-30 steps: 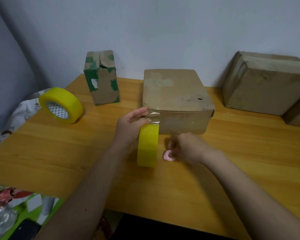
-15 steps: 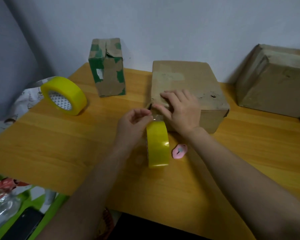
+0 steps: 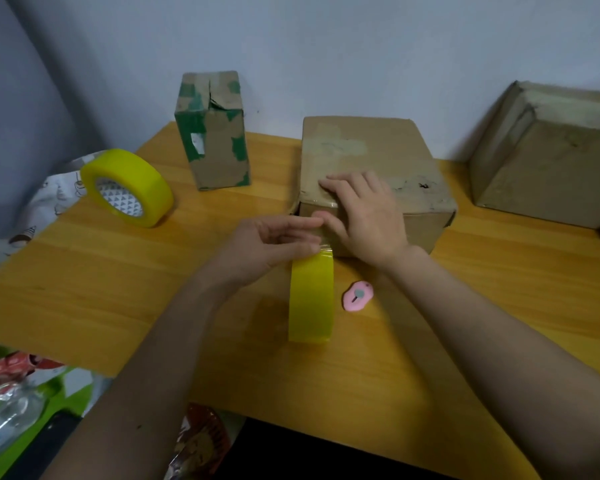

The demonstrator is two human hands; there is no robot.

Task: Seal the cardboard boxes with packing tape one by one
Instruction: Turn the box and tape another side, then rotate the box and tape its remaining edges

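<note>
A brown cardboard box point(image 3: 395, 157) stands in the middle of the wooden table point(image 3: 118, 271). My right hand point(image 3: 364, 216) lies flat over its near top edge, fingers straight, pressing clear tape onto the cardboard. My left hand point(image 3: 274, 244) pinches the pulled-out tape strip just above a yellow tape roll point(image 3: 311, 299), which stands on edge in front of the box. A small pink cutter point(image 3: 357, 296) lies on the table right of the roll.
A second yellow tape roll point(image 3: 129, 187) leans at the table's left. A tall green-patched box point(image 3: 212, 133) stands behind it. A large cardboard box point(image 3: 548, 157) sits at the back right. Bags and a plastic bottle point(image 3: 4, 417) lie below the table's left edge.
My right hand left the pink cutter on the table and moved up onto the box's near edge, where it now presses the tape. The view shifted closer.
</note>
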